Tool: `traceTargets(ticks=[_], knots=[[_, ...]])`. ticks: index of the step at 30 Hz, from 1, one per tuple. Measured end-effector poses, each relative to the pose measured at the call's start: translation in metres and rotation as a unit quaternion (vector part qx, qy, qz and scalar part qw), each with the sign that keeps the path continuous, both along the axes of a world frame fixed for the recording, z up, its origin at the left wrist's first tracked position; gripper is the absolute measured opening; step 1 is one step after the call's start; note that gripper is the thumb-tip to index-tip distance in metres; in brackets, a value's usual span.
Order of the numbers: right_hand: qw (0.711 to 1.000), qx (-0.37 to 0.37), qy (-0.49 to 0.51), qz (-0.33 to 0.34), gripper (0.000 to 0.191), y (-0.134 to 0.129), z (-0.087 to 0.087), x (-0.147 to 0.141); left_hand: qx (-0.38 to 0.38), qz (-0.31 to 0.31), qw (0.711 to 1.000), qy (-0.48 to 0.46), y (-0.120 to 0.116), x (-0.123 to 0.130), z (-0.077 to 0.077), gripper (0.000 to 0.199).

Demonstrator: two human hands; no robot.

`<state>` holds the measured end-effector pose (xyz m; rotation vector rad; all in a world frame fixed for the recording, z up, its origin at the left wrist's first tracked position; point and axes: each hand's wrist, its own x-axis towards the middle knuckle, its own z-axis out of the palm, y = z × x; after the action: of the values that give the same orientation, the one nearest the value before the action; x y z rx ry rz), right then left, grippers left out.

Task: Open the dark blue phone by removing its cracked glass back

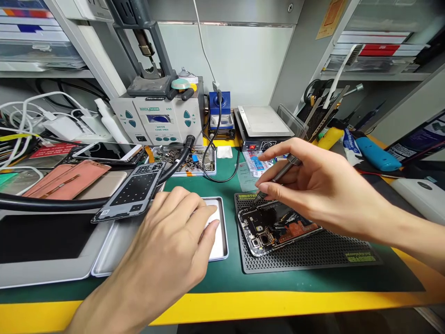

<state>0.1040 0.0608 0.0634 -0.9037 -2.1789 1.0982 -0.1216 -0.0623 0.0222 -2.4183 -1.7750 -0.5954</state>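
Observation:
An opened phone (278,227) lies at a slant on a black perforated mat (306,260), its boards and cameras exposed. Above it, my right hand (306,185) pinches a dark screwdriver (283,170), whose tip points down near the phone's upper left edge. My left hand (177,236) is over a small white tray (225,232), thumb and index finger close together; whether something small is between them is hidden. Just beyond that hand, a detached phone panel (132,192) with foam pads rests tilted near a black hose (175,164).
A hot-air station (158,118) stands at the back, with a parts tray (208,160) before it. A heating plate (266,123) sits behind the mat. At the left are a tablet (41,241), pink phone covers (69,178) and cables. Tools in a holder (320,116) stand at the right.

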Motion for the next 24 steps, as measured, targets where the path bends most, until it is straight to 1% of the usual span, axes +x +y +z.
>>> traceTargets(ticks=[3, 7, 11, 13, 15, 17, 20, 24], knots=[[1.0, 0.01, 0.005, 0.003, 0.031, -0.001, 0.005, -0.001, -0.003, -0.002, 1.0, -0.014, 0.002, 0.002, 0.0, 0.021], [0.999, -0.029, 0.035, -0.004, 0.031, -0.005, 0.013, -0.008, 0.001, -0.002, 0.999, -0.051, 0.007, 0.01, 0.0, 0.016], [0.995, -0.061, 0.073, -0.01, 0.031, -0.011, 0.017, -0.016, -0.004, 0.014, 0.998, -0.064, 0.012, 0.015, -0.001, 0.014], [0.997, -0.047, 0.066, 0.003, 0.032, -0.011, 0.015, -0.017, -0.008, 0.02, 0.997, -0.068, 0.014, 0.013, -0.001, 0.014], [0.999, -0.01, 0.043, 0.012, 0.033, -0.008, 0.013, -0.014, -0.013, 0.021, 0.997, -0.072, 0.014, 0.012, 0.0, 0.016], [0.999, 0.03, 0.019, 0.006, 0.033, -0.003, 0.01, -0.008, -0.024, 0.012, 0.997, -0.067, 0.015, 0.012, 0.001, 0.019], [0.998, 0.057, 0.021, -0.028, 0.032, 0.002, 0.009, 0.004, -0.049, -0.015, 0.998, -0.03, 0.023, 0.017, 0.005, 0.025], [0.992, 0.047, 0.045, -0.108, 0.037, 0.002, 0.012, 0.024, -0.101, -0.04, 0.994, 0.024, 0.044, 0.03, 0.011, 0.026]])
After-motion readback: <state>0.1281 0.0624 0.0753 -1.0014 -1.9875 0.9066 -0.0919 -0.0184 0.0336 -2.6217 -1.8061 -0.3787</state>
